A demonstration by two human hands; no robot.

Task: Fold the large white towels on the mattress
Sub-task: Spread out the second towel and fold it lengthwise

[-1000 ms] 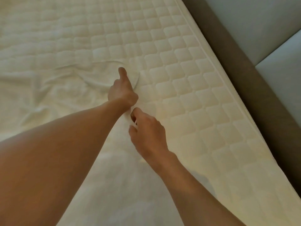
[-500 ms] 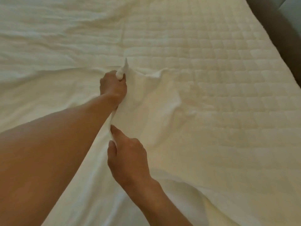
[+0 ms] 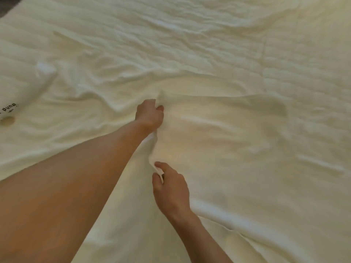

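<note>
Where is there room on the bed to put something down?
Far right, the quilted mattress beyond the towel is bare. Crowded: the left edge, by the white packet and tan disc, and the middle, where the left hand and right hand pinch the towel.

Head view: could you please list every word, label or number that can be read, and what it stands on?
"pung": dark print on the white packet at the left edge; blurred and cut by the frame, so uncertain.
Small mark beneath it: too small to read.
The towel: no text.
</note>
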